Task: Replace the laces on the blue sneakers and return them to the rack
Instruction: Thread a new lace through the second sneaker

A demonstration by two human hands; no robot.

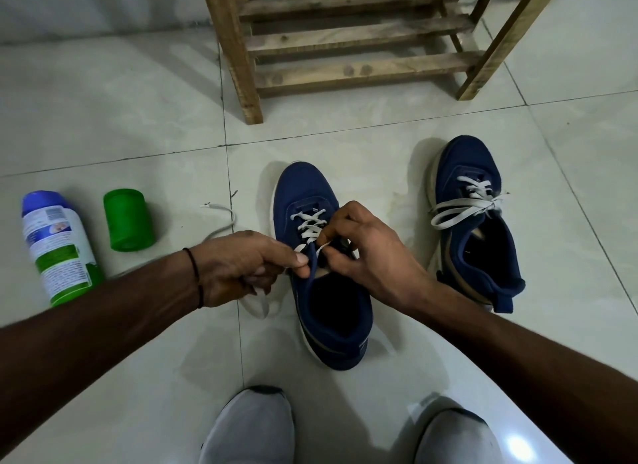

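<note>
Both hands meet over the near-centre dark-blue fabric sneaker (pixel 310 194), the left hand (pixel 241 266) pinching one end of its flat white lace (pixel 310 222) and the right hand (pixel 369 253) pinching the other at the top eyelets, likely to pull the crossings snug. The second blue sneaker (pixel 466 173), already tied, sits at right, with the slatted wooden rack (pixel 362 73) beyond.

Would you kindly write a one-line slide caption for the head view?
Relacing: left hand and right hand pinch the white lace of one blue sneaker; the tied sneaker sits near the wooden rack.
</note>
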